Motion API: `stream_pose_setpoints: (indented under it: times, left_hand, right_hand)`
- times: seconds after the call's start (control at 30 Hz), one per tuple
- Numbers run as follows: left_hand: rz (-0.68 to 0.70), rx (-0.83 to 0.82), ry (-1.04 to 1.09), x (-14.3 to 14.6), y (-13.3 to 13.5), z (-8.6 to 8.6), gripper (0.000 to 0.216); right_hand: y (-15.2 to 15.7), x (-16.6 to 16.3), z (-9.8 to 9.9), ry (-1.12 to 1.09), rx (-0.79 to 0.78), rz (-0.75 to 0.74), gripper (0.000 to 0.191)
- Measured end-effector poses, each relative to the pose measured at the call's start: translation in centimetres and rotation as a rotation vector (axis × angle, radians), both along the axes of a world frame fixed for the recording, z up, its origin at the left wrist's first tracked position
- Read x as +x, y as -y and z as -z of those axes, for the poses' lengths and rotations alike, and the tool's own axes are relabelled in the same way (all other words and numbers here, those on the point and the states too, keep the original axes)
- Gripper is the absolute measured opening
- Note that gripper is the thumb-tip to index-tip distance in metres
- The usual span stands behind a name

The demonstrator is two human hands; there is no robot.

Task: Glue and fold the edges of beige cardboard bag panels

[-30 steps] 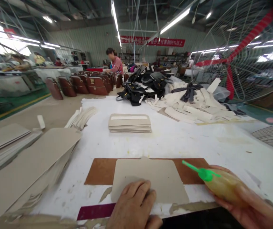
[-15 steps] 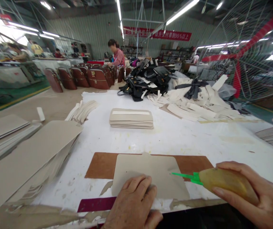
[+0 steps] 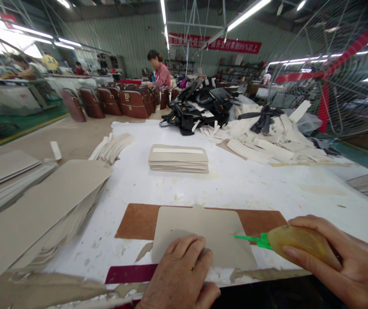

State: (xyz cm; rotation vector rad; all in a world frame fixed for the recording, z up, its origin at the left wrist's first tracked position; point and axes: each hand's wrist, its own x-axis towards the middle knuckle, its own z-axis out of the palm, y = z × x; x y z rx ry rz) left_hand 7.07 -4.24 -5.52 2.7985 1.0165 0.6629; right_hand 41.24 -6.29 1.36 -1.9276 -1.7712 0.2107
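Observation:
A grey card panel point(image 3: 209, 231) lies on a brown board point(image 3: 139, 221) at the near edge of the white table. My left hand point(image 3: 180, 279) rests flat on the panel's near edge, fingers stretched out. My right hand point(image 3: 345, 262) is wrapped round a yellowish squeeze bottle point(image 3: 300, 244) with a green nozzle point(image 3: 251, 238). The nozzle tip touches the panel's right side.
Stacks of grey panels point(image 3: 39, 214) lie at the left, and a smaller stack point(image 3: 178, 158) in the middle of the table. Pale strips point(image 3: 267, 143) and black bags point(image 3: 197, 109) are piled further back. A person point(image 3: 160, 75) works beside brown bags point(image 3: 119, 103). A big fan point(image 3: 332, 68) stands at the right.
My right hand has tipped the bottle down from above the brown board, so the nozzle now lies low against the panel's right side. My left hand has stayed on the panel.

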Motion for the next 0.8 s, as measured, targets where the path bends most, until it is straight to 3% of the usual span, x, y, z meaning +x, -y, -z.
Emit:
stream_pose_setpoints:
  times: [0.27,0.53,0.8]
  left_hand:
    - [0.0,0.009,-0.003,0.1,0.1,0.2,0.048]
    - [-0.001,0.003,-0.007,0.0,0.1,0.4,0.046]
    - [-0.012,-0.001,0.019,0.4,0.1,0.8,0.047]
  right_hand:
    - [-0.4,-2.0,-1.3,-0.065,-0.08,0.095,0.055]
    - [-1.5,-0.9,-0.9,0.007,-0.161,0.101,0.063]
    - [-1.8,-2.0,-1.7,0.028,-0.263,0.15,0.07]
